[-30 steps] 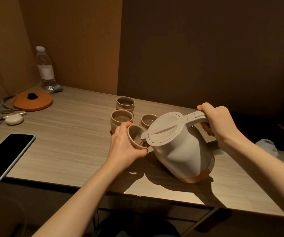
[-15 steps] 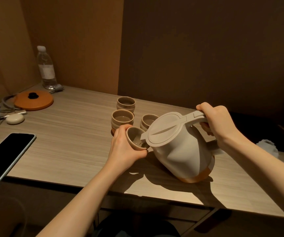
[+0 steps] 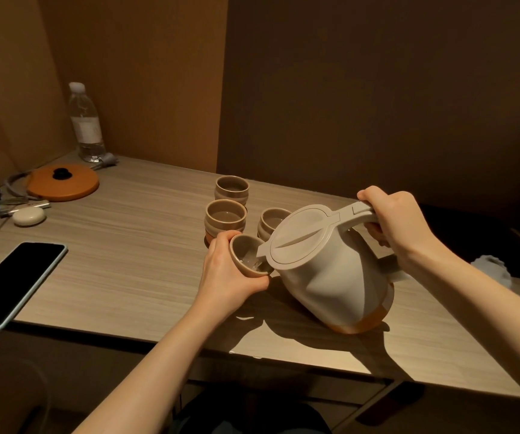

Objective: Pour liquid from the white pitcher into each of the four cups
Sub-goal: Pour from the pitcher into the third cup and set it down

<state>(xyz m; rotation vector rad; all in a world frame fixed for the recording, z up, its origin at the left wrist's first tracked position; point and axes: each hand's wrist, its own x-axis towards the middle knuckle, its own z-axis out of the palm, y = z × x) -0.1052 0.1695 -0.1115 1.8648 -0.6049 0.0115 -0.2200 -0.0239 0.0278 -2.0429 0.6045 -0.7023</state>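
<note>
My right hand [image 3: 399, 223] grips the handle of the white pitcher [image 3: 330, 270], which is tilted left with its orange base resting on the wooden table [image 3: 127, 261]. Its spout sits over the rim of a beige cup [image 3: 246, 256] that my left hand [image 3: 230, 274] holds tilted toward the pitcher; clear liquid shows inside this cup. Three more beige cups stand upright behind: a far cup [image 3: 232, 189], a middle cup [image 3: 225, 217] with liquid in it, and a right cup [image 3: 272, 220] partly hidden by the pitcher lid.
A black phone [image 3: 14, 277] lies at the table's left front edge. An orange lid [image 3: 63, 182], a water bottle [image 3: 85, 123], a small white case [image 3: 29, 216], keys and cables sit at the back left. A white crumpled object [image 3: 491, 269] lies at the right.
Liquid now shows in the held cup. Pitcher and both hands have stayed almost still.
</note>
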